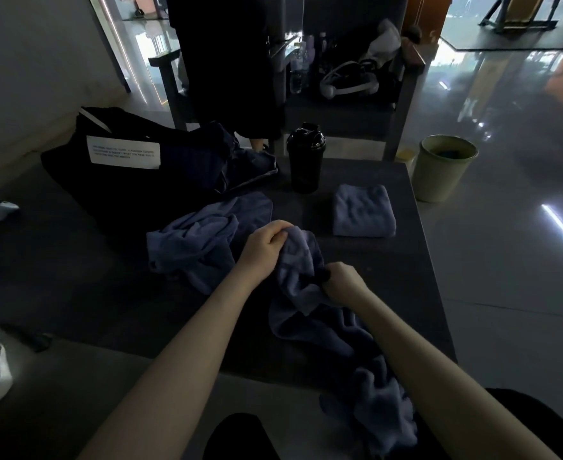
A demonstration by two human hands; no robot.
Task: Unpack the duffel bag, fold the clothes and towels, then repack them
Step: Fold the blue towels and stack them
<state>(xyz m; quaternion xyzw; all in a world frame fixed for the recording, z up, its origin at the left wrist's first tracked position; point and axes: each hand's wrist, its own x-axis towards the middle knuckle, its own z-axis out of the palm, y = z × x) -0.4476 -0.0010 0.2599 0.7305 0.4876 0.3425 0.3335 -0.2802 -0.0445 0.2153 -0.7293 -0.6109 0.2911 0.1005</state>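
A blue-grey towel hangs crumpled from the table's near edge toward my lap. My left hand grips its upper end, and my right hand pinches the cloth just below and to the right. A second loose blue towel lies bunched on the dark table to the left. One folded blue towel sits flat at the right. The black duffel bag with a white label stands open at the back left, dark clothing spilling from it.
A black shaker bottle stands behind the towels. A pale green bin sits on the floor past the table's right edge. A person in dark clothes stands behind the table by a cluttered chair. White objects lie at the far left.
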